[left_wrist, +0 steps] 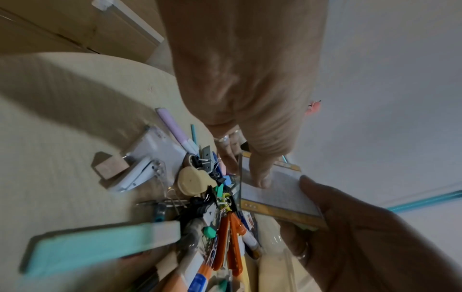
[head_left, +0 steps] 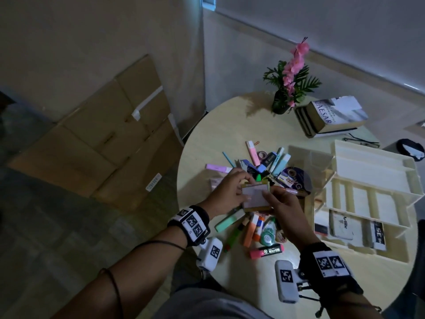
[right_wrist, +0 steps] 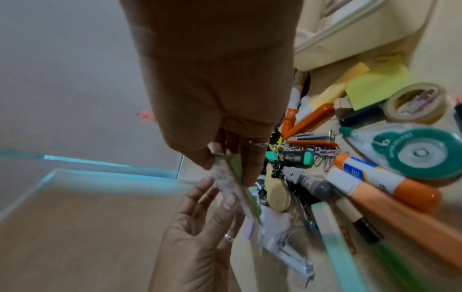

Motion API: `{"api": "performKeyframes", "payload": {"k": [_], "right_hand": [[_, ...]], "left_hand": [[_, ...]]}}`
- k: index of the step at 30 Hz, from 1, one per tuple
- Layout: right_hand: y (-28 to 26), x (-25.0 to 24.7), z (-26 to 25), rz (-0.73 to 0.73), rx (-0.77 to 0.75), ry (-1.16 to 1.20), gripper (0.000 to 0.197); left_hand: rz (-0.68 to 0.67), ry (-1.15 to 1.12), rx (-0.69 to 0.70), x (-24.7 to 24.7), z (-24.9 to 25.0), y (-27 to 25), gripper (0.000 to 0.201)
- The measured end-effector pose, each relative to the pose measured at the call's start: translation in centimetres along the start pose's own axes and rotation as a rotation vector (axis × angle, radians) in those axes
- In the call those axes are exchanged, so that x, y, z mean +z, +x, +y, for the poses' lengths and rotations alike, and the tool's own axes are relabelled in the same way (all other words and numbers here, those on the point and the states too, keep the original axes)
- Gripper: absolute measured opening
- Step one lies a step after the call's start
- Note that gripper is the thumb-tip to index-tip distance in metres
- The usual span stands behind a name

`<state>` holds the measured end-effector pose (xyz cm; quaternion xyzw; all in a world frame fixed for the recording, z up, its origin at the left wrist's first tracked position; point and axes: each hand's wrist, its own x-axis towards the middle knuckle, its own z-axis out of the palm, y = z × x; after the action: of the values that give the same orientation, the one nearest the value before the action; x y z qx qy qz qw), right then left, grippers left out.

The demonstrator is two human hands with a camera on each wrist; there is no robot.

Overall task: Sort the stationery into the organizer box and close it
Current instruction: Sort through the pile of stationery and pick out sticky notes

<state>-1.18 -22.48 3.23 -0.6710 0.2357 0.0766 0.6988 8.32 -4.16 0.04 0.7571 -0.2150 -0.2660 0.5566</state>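
Flattened cardboard boxes lean against the wall on the far left, off the round table.

Over the table's middle, the person's left hand holds the left edge of a small flat pad, thumb laid on top and fingers curled beneath it. From the left wrist view the thumb presses onto the pad's pale gridded face. The pad is lifted above the heap of stationery, not resting on the table.

Under and around it lies the pile: a mint-green highlighter, a pink highlighter, an orange-capped glue stick, a green correction tape dispenser, a lilac pen and a white stapler beside a small wooden block. Binder clips and paper clips are tangled in the centre.

The right hand grips the pad's right edge, thumb on top and fingers beneath, so both hands pinch the same pad.

Behind, a potted plant with pink flowers stands beside a stack of books.

On the right, the cream organizer box sits open on the table, well apart from the pad, its lid tilted up behind. Its divided compartments already hold a white eraser and another small box.
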Motion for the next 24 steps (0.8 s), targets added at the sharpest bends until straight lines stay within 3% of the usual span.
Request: {"api": "performKeyframes", "payload": {"k": [2,5,9,12,15,22,24], "right_hand": [[0.3,-0.6,0.5,0.034,-0.028,-0.126,0.017],[0.3,-1.4,0.4,0.092,-0.072,-0.289,0.014],[0.4,-3.0,1.7,0.195,-0.044,-0.393,0.022],[-0.2,-3.6,2.1,0.186,-0.031,-0.431,0.022],[-1.0,-4.0,2.3,0.191,-0.023,-0.432,0.019],[-2.2,-5.2,2.6,0.17,-0.022,-0.458,0.016],[-2.4,-5.2,2.4,0.168,-0.029,-0.464,0.017]], "left_hand": [[0.001,0.02,-0.013,0.4,-0.6,-0.4,0.048],[0.127,-0.005,-0.072,-0.5,-2.2,-0.3,0.056],[0.201,0.408,-0.251,-3.7,-5.4,0.5,0.044],[0.141,0.671,-0.373,-4.2,-6.8,1.0,0.05],[0.133,0.814,-0.395,-3.4,-7.0,1.4,0.059],[0.159,0.756,-0.463,-3.0,-7.2,2.7,0.068],[0.167,0.634,-0.472,-3.6,-6.9,3.0,0.054]]}}
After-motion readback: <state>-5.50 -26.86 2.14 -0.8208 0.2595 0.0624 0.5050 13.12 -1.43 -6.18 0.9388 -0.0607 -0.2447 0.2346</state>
